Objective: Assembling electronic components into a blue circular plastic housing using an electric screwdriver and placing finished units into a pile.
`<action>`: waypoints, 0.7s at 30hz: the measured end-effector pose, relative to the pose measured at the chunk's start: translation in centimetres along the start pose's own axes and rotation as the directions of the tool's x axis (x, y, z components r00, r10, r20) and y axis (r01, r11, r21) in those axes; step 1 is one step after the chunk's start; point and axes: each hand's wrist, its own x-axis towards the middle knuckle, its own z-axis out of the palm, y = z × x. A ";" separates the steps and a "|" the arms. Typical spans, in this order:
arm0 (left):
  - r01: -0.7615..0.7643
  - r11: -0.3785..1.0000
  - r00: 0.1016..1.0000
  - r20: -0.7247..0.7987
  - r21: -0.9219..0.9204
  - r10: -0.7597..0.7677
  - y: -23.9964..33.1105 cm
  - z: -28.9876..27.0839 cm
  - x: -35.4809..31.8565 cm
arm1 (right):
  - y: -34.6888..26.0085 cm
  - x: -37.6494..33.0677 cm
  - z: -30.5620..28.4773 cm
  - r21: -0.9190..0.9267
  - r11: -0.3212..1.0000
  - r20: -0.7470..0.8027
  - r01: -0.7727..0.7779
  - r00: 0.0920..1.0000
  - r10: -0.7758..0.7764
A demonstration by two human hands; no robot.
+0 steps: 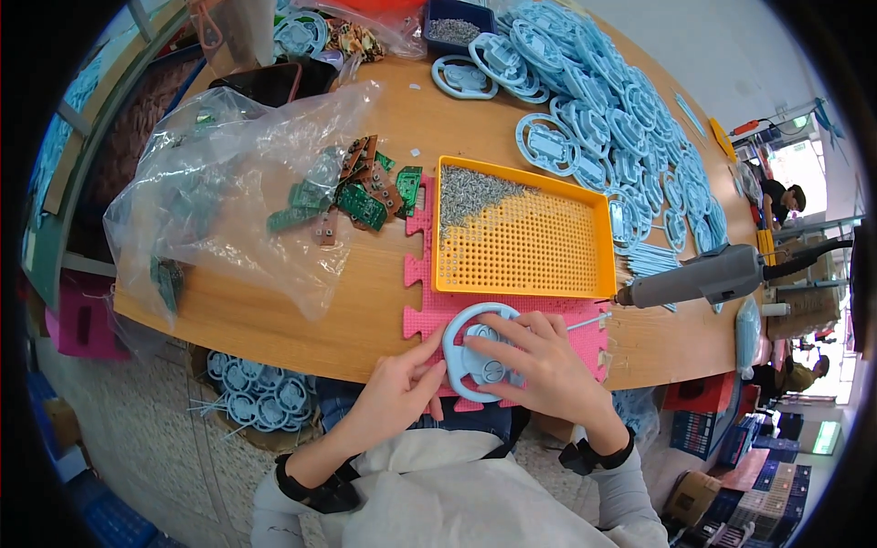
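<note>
Workbench: wood top (pixel 375 292), head view; pile of light-blue steering-wheel-shaped parts (pixel 621 128) at far right.
Foam mat: pink (pixel 420 321), under the work, probably to cushion it and stop sliding.
Wheel part: light-blue plastic steering wheel (pixel 491 369), at the mat's near edge, between both hands, just below the tray.
Screw tray: yellow, perforated (pixel 613 247); screws (pixel 475 194) heaped at far left, presumably kept close for picking.
Screwdriver: grey power driver (pixel 699 277), right of tray, tip toward the mat; likely parked for right-hand reach.
Boards: green and brown PCBs (pixel 361 205) by clear bag (pixel 237 173), left.
Left hand: (pixel 402 388) fingers half-curled, tips at left rim; can't tell if pinching.
Right hand: (pixel 548 365) arched over right side, fingers gripping the wheel from above; wrist bent inward.
</note>
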 end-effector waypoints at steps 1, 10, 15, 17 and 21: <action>0.020 0.999 1.000 0.007 -0.036 -0.020 -0.1 -0.1 0.1 | 0.0 0.0 0.2 0.002 1.000 -0.011 -0.014 1.000 0.014; 0.108 0.990 0.992 0.074 -0.088 -0.101 0.0 0.0 1.6 | 0.8 0.8 1.6 0.129 0.986 -0.071 0.108 0.993 -0.099; 0.185 0.981 0.976 0.128 -0.058 -0.176 1.3 -0.2 2.0 | 1.1 1.4 2.0 0.057 0.991 -0.039 0.120 0.992 -0.118; 0.222 0.966 0.965 0.176 -0.135 -0.197 1.1 -0.2 2.4 | 1.4 1.8 2.2 -0.003 0.988 -0.040 0.155 0.987 -0.155; 0.266 0.940 0.951 0.217 -0.212 -0.220 1.0 0.1 2.8 | 1.6 2.1 2.5 0.041 0.988 -0.064 0.149 0.987 -0.146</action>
